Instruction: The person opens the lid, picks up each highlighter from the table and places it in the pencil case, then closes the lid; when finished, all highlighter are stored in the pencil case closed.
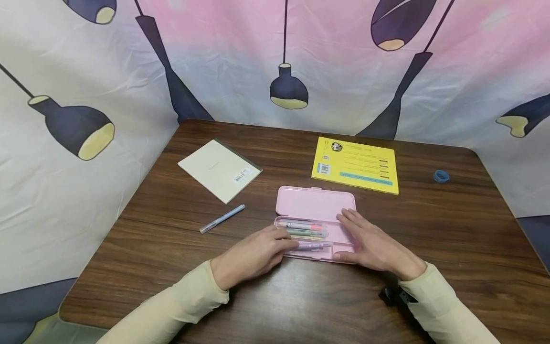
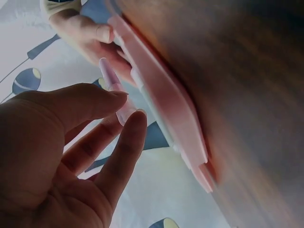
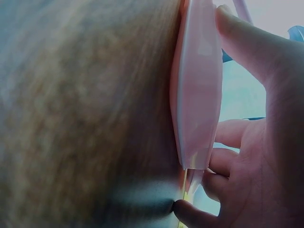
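A pink pencil case (image 1: 315,203) lies with its lid up in front of me, holding several pens and markers (image 1: 301,226) in its long compartment. My left hand (image 1: 259,249) pinches a light purple pen (image 1: 317,245) by one end between thumb and fingers, over the near side of the case. The left wrist view shows the pen's purple tip (image 2: 109,73) pointing away from the fingers. My right hand (image 1: 378,246) rests at the right end of the case, thumb on the near rim and the other fingers, fairly straight, by the lid's corner.
A blue pen (image 1: 222,219) lies left of the case, with a cream notebook (image 1: 220,171) behind it. Behind the case is a yellow book (image 1: 355,165). A blue tape roll (image 1: 441,176) sits at the far right of the brown wooden table (image 1: 447,224). Printed cloth hangs behind.
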The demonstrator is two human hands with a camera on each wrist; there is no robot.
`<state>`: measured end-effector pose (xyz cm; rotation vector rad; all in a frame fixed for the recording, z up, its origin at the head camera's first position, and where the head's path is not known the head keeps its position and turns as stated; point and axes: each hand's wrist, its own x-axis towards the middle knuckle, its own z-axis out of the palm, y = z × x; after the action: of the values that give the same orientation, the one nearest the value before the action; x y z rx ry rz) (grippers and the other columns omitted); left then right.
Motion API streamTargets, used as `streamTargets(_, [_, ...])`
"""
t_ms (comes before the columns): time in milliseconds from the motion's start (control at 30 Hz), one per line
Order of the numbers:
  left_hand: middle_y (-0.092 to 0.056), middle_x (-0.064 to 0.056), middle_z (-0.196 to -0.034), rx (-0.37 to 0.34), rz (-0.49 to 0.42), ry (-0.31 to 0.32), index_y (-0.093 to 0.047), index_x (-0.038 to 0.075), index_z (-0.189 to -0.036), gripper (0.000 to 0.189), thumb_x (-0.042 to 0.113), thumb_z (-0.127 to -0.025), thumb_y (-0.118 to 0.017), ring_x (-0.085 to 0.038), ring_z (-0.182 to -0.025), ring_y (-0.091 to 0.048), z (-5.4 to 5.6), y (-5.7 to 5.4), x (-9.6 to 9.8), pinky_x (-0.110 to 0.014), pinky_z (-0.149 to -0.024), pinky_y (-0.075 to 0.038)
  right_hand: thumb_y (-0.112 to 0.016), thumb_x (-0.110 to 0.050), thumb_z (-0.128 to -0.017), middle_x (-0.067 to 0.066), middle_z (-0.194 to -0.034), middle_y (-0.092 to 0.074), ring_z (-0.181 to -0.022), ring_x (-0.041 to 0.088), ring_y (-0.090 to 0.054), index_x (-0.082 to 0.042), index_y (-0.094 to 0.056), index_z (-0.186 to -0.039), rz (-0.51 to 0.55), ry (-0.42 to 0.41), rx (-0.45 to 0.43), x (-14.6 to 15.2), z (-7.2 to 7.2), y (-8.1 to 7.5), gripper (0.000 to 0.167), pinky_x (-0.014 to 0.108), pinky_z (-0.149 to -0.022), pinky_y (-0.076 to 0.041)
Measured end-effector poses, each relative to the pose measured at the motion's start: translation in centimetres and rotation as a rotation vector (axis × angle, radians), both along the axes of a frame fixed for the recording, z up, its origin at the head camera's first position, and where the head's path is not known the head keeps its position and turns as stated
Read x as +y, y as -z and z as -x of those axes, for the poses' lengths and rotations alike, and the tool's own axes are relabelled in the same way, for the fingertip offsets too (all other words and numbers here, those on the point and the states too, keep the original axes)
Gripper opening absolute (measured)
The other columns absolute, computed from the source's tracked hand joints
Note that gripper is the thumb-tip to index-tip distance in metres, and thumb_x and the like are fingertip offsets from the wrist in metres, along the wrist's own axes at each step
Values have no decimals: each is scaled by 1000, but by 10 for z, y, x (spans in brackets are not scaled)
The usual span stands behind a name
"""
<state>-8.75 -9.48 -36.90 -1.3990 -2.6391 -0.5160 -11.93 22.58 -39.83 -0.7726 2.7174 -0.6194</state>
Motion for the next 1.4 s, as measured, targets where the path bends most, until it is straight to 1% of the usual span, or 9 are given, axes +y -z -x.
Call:
streamTargets(133, [-65,-1,-107,-5,17,13,-71,12,-117,30,3,-89,-66,-19,-107,-61,-1,2,1,-32,-104,-46,-63,-72,-82,14,-164,-23,-151,38,-18,-9,-32,-156,-3,-1,4,0,0,0,102,59,-116,-26])
streamTargets(300, [-65,-1,-106,-4,34,23,-71,13,-118,31,3,-89,-66,-19,-106,-60,0,2,2,-32,-104,-46,-63,-72,-81,14,-164,-23,-151,37,-18,-8,-33,-156,-9,-4,11,-1,1,0,103,59,-116,-26])
streamTargets(467, [-66,-1,-106,4,75,23,-71,13,-118,31,3,-89,-66,-20,-105,-61,1,2,3,-34,-102,-48,-61,-74,-82,15,-164,-23,-151,37,-18,-8,-33,-156,-11,-2,13,-1,1,0,103,59,-116,-26])
streamTargets(600, [-66,-2,-107,24,105,18,-72,14,-115,28,4,-90,-66,-21,-105,-61,3,1,3,-36,-102,-48,-62,-73,-82,15,-164,-23,-151,37,-18,-7,-33,-156,-8,-6,15,0,1,0,103,58,-116,-26])
streamTargets(833, [-68,-1,-104,69,142,42,-73,15,-107,19,6,-92,-65,-21,-102,-63,5,0,4,-37,-104,-48,-62,-73,-82,15,-164,-23,-151,37,-18,-7,-33,-156,-6,-13,15,-1,1,0,103,57,-117,-26])
streamTargets(1000, [-67,0,-99,68,160,40,-75,15,-101,16,6,-92,-65,-20,-97,-63,6,-3,6,-36,-100,-50,-61,-73,-83,16,-164,-23,-151,37,-19,-7,-33,-155,-8,-13,16,0,1,0,102,58,-117,-26])
streamTargets(1100, [-66,0,-95,74,167,34,-75,16,-97,14,7,-92,-65,-19,-93,-63,6,-4,7,-34,-96,-52,-62,-72,-82,15,-164,-23,-151,37,-19,-8,-33,-155,-5,-10,11,0,1,0,102,58,-116,-26])
streamTargets(1267, [-63,0,-91,76,171,33,-73,15,-93,14,4,-90,-65,-18,-90,-61,5,-4,8,-32,-90,-53,-64,-70,-82,16,-164,-23,-151,37,-19,-7,-32,-156,-9,-14,19,-1,0,0,102,58,-117,-25])
streamTargets(1400, [-62,1,-88,70,162,41,-72,15,-90,15,2,-89,-63,-17,-87,-60,4,-4,9,-30,-81,-53,-65,-68,-83,16,-164,-23,-151,37,-19,-5,-32,-155,-12,-19,30,-1,0,-1,101,56,-117,-25])
